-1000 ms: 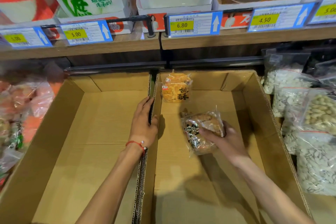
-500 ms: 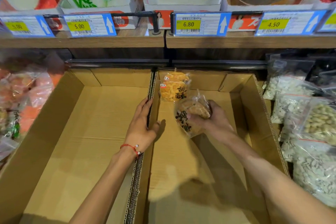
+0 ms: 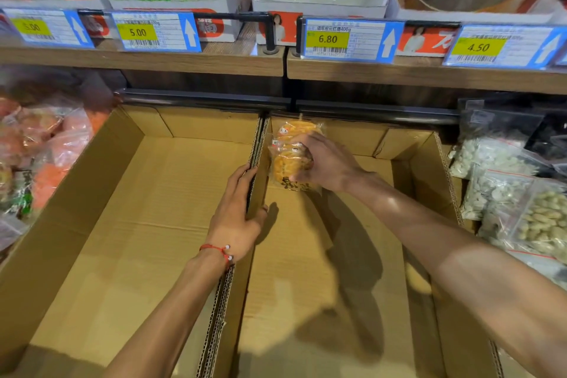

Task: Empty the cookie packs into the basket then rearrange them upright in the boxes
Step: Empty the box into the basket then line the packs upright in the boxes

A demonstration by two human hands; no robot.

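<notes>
Two open cardboard boxes stand side by side under a shelf: the left box point(image 3: 92, 224) and the right box point(image 3: 414, 193). A clear cookie pack point(image 3: 299, 129) stands upright against the right box's far left corner. My right hand point(image 3: 328, 159) grips a second cookie pack point(image 3: 287, 166) with orange cookies and black lettering, holding it upright just in front of the first. My left hand point(image 3: 236, 218) rests on the doubled wall between the boxes, fingers inside the left box and thumb over the right side.
Bags of pale seeds and nuts point(image 3: 521, 209) lie right of the boxes. Pink and orange snack bags point(image 3: 36, 150) pile up at the left. A wooden shelf point(image 3: 429, 74) with price tags overhangs the boxes' far ends.
My right hand has carried the second cookie pack forward and left, from the middle of the right box up against the pack standing in the far corner. My left hand stayed on the wall.
</notes>
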